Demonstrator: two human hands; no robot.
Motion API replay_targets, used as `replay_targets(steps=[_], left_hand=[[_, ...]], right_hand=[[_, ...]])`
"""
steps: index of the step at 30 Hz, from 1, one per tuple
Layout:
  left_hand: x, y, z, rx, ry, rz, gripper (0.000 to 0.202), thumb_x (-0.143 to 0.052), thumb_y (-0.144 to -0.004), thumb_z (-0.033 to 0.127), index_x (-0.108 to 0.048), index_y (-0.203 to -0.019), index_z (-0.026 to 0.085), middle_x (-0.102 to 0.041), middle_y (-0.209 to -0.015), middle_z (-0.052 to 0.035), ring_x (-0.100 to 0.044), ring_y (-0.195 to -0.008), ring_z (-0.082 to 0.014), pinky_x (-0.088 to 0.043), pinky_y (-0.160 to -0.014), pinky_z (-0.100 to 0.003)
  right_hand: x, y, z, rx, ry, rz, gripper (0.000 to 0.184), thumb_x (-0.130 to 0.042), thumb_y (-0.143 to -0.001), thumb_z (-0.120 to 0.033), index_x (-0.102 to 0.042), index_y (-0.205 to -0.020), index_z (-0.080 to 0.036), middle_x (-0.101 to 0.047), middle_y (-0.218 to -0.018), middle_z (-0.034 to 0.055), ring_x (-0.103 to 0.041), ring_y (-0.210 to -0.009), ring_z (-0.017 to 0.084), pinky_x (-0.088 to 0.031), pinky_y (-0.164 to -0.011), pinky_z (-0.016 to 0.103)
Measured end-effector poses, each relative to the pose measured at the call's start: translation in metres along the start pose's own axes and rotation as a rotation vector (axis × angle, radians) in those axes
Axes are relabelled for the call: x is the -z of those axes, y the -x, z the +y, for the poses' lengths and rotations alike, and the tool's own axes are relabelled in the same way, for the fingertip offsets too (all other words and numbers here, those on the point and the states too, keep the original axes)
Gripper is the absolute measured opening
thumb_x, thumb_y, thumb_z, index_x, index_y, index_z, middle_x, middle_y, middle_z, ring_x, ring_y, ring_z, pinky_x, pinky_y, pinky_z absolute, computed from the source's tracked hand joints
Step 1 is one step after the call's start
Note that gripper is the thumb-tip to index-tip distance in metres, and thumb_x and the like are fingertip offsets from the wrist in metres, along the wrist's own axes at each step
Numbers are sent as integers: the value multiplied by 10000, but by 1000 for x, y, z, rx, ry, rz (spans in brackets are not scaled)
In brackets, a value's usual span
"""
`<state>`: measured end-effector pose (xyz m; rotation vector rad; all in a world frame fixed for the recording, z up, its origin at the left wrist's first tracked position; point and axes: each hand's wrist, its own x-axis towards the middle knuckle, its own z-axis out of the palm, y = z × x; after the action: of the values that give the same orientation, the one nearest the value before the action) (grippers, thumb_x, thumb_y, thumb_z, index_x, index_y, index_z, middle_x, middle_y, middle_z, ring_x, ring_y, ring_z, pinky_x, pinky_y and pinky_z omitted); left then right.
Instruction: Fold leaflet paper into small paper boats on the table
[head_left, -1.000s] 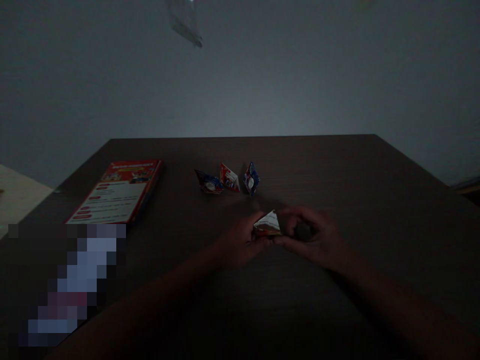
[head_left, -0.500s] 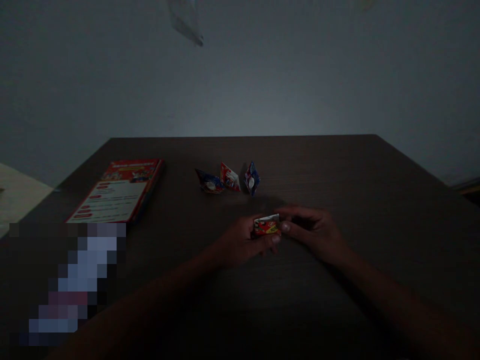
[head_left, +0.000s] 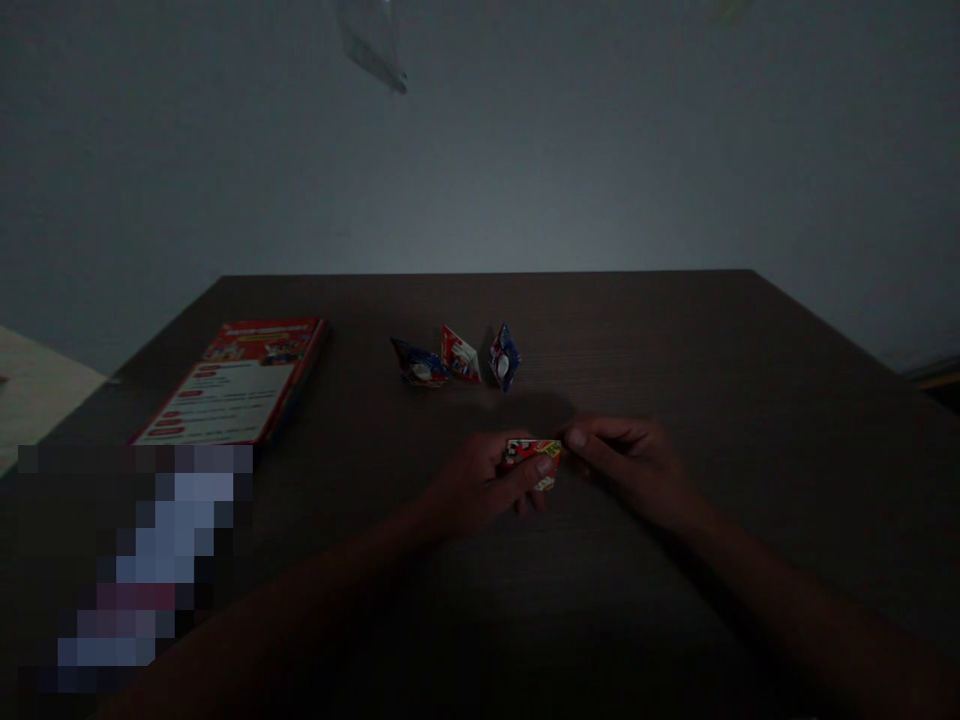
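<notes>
A small piece of folded paper [head_left: 527, 451], printed red with yellow and white, is held above the table near its middle. My left hand [head_left: 487, 480] grips it from the left, thumb across its front and fingers behind. At its upper right corner, my right hand [head_left: 626, 460] is closed in a pinch, thumb against fingers. Beyond my hands stand folded paper shapes like little boats: a dark blue one [head_left: 422, 367] on the left, a red and white one [head_left: 462, 356] touching or nearly touching it, and a blue one [head_left: 504, 360] slightly apart on the right.
On the dark wooden table [head_left: 637, 330] lies a thick red and white printed book or box [head_left: 232, 390], at the left. A blurred-out patch [head_left: 150, 560] covers something nearer me. The grey wall [head_left: 562, 140] rises behind the table's far edge. Light is dim.
The folded paper has tipped so its top edge lies level and its front shows more. My left thumb has moved up onto its face. My right thumb has shifted up to the corner.
</notes>
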<state>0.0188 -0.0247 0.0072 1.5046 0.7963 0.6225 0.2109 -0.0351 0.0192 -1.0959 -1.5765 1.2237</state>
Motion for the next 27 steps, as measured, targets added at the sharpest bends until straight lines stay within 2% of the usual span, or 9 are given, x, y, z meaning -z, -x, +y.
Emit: replay_targets(steps=[11, 17, 21, 27], left_hand=[[2, 0, 5, 12, -176, 57, 300, -528, -839, 413, -606, -835, 123, -645, -607, -22, -587, -504, -108, -440, -483, -198], [2, 1, 8, 2, -281, 93, 291, -520, -842, 405, -615, -811, 131, -603, -564, 11, -551, -486, -88, -391, -471, -180], [3, 1, 8, -65, -368, 145, 295, -528, -838, 400, -615, -747, 133, -525, -525, 42, -477, -468, -65, -326, -454, -174], [3, -1, 5, -218, -373, 199, 268, -513, -859, 348, -608, -744, 126, -549, -673, 12, -503, -597, -77, -363, -553, -191]], right_hand=[[-3, 1, -6, -15, 59, 20, 173, -643, -785, -317, -714, -793, -159, -640, -675, 16, -548, -604, 116, -422, -555, 236], [-5, 1, -5, 9, 80, 20, 172, -625, -802, -298, -701, -767, -148, -638, -674, 20, -543, -600, 114, -419, -554, 238], [-5, 1, -6, 30, 65, 13, 155, -624, -803, -280, -695, -763, -148, -623, -666, 17, -524, -597, 107, -412, -555, 235], [-7, 1, -6, 42, 51, 35, 184, -634, -786, -315, -690, -742, -145, -600, -617, 15, -504, -562, 107, -406, -524, 236]])
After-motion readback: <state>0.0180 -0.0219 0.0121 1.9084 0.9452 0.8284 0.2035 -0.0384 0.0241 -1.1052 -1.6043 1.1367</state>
